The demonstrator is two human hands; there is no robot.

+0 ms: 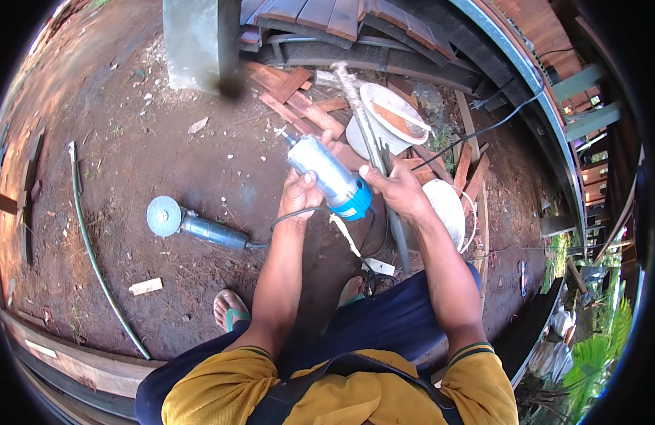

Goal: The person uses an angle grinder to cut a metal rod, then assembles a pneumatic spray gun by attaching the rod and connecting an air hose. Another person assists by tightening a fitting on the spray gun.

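Note:
My left hand (pixel 303 191) is closed around the silver cylindrical body of a corded power tool (pixel 327 173), which looks like a trim router motor. Its blue end cap points toward me, and a thin metal shaft sticks out at the far-left end. My right hand (pixel 398 188) is curled beside the blue cap, thumb tip at the cap's edge. A long grey pole (pixel 363 120) runs behind that hand, along with something dark and pointed. Whether the right fingers grip the pole or the tool is hidden. A black cord (pixel 295 214) loops near my left wrist.
An angle grinder (pixel 200 228) lies on the dirt at left, beside a long green hose (pixel 94 244). A white bucket (pixel 366 134), a white lid-like round thing (pixel 444 212) and reddish wood offcuts (pixel 292 99) are ahead and right. A concrete post (pixel 193 49) stands at the far side.

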